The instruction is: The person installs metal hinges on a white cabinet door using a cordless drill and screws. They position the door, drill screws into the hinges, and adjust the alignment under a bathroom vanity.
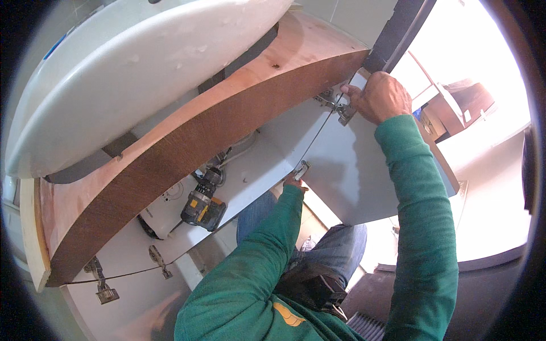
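Note:
A grey-white cabinet door [358, 170] stands swung out on the right side of a vanity cabinet. My right hand [387, 96] is closed over the door's upper part, its thumb pointing left beside the upper metal hinge [345, 113]. Lower down, the lower hinge [301, 169] lies at the joint between door and cabinet. My left hand [294, 182] is closed at the door's bottom edge, right by that hinge. The sleeve covers much of this hand, and some fingers are hidden. Both forearms are in green sleeves.
A black and yellow cordless drill [200, 207] lies on the cabinet floor. Above it runs a curved wooden front rail [170, 145] beneath a white basin [148, 68]. A second door [128, 301] with two hinges hangs at lower left. Boxes [455, 113] stand beyond the right door.

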`<state>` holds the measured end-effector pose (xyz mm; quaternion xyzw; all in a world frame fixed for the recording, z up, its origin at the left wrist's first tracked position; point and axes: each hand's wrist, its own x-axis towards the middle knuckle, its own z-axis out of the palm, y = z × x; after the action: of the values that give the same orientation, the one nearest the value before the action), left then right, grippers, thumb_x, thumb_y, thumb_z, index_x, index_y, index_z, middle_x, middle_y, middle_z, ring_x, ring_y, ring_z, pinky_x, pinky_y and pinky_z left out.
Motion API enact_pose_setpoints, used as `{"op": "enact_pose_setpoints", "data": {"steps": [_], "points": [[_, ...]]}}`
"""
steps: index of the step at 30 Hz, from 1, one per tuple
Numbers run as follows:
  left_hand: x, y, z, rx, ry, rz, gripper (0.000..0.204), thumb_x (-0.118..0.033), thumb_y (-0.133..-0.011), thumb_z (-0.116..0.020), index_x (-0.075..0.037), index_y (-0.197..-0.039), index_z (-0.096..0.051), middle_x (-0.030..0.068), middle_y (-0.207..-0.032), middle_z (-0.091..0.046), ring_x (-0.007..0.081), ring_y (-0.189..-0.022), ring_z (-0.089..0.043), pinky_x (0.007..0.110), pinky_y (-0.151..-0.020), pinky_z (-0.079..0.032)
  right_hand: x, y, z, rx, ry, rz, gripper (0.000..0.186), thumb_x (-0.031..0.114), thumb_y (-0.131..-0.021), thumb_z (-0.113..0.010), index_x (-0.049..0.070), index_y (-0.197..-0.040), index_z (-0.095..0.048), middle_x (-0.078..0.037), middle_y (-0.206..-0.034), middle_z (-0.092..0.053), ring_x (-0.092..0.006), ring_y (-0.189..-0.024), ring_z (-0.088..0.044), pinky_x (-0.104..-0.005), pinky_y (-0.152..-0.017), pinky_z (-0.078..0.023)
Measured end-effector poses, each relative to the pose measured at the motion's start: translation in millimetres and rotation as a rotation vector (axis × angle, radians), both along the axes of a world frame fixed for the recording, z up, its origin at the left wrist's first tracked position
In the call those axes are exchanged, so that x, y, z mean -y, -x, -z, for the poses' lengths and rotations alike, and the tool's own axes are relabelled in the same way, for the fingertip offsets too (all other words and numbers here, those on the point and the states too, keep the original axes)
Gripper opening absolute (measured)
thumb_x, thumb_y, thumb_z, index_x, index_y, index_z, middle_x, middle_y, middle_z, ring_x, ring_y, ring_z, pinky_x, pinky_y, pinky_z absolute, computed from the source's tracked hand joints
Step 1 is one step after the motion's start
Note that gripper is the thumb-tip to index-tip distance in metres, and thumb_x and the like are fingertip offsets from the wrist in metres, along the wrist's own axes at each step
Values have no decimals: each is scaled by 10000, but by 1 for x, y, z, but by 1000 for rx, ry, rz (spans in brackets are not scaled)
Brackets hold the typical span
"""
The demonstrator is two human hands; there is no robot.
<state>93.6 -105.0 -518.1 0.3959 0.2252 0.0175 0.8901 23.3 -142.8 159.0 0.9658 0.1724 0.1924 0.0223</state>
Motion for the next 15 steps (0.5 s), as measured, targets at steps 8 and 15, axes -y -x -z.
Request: {"op": "enact_pose_setpoints", "data": {"steps": [8, 15], "points": [[11, 18, -23, 9, 58, 62, 773, -418, -884, -773, -148, -1519, -424, 24, -1310, -570, 206, -1126, -529, 545, -1093, -418, 9, -6, 6, 100, 8, -50, 663, 631, -854, -741, -25, -758, -736, -205, -699, -710, -326, -696, -748, -450, -694, -591], [-17, 38, -54, -93, 324, -13, 935, -287, -761, -908, -119, -1515, -379, -4, -1298, -564, 163, -1040, -569, 381, -989, -539, 3, -6, 10, 46, 23, -29, 648, 629, -900, -699, 0, -750, -743, -163, -638, -688, -279, -608, -720, -442, -645, -592]]}}
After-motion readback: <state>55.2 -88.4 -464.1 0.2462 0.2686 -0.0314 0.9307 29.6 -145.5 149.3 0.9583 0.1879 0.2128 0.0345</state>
